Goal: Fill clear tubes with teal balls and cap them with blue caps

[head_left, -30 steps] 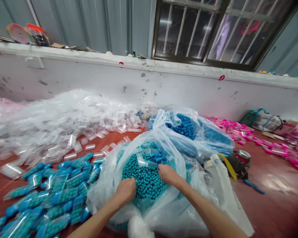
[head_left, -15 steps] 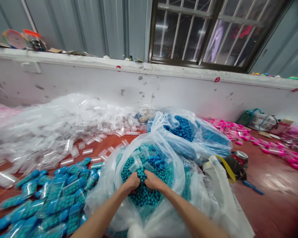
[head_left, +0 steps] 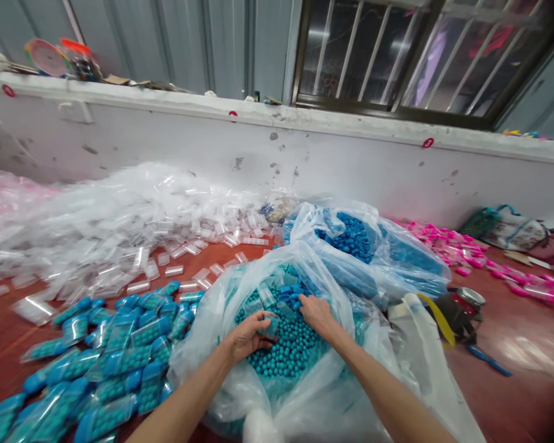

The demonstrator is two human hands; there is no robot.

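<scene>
A clear plastic bag (head_left: 196,354) full of teal beads (head_left: 289,344) lies open in front of me. Over the beads' left side, my left hand (head_left: 253,334) has its fingers curled round a small clear container (head_left: 271,326). My right hand (head_left: 314,312) is at the blue caps (head_left: 295,295) lying on the beads, its fingertips pinched on one of them. Several clear containers lie on the beads behind my left hand.
Filled teal packs with blue caps (head_left: 120,354) cover the left front. Behind them spreads a heap of clear containers (head_left: 106,227). A bag of blue caps (head_left: 351,237) stands behind, pink pieces (head_left: 461,246) and a jar (head_left: 469,298) to the right.
My hands have come up out of the beads and moved apart. The left now shows a clear container; the right has gone to the blue caps. The view has shifted slightly.
</scene>
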